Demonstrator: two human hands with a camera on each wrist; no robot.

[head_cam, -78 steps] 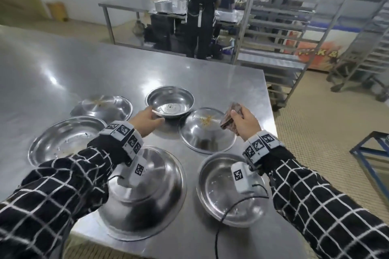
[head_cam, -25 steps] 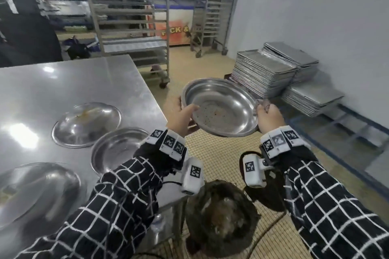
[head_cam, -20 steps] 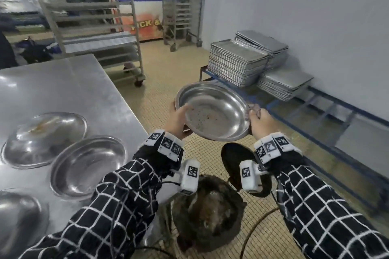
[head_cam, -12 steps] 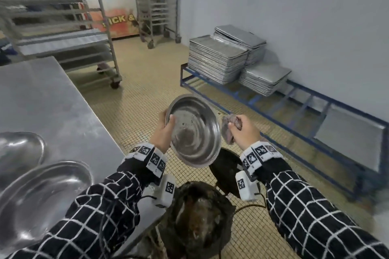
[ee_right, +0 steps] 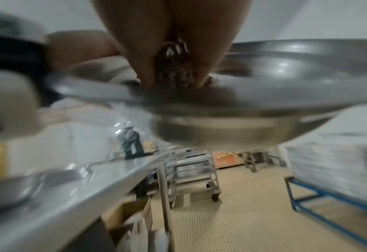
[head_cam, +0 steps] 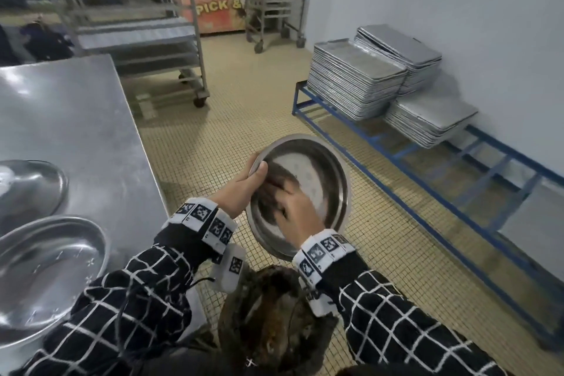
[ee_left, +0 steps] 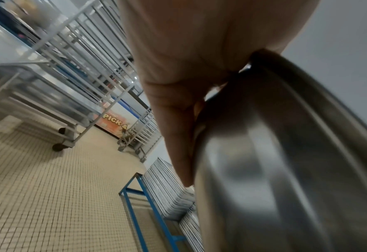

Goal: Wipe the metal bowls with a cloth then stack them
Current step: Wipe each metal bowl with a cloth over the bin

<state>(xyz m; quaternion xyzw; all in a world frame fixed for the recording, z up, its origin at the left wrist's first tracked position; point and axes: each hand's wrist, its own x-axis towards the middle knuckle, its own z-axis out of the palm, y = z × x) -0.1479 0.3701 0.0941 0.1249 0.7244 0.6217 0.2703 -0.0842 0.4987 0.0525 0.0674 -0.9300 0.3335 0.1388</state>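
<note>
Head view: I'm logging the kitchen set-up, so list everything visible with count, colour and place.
held bowl: one, steel, tilted over the floor
cloth: one, brown, pressed inside held bowl
bowls on table: two visible, steel, left edge
table: one, steel, left
bin: one, dark, below the hands
tray stacks: three, silver, on blue rack by wall
blue rack: one, right
trolley racks: two, grey, far
left hand: grips held bowl's rim
right hand: fingers hold cloth
</note>
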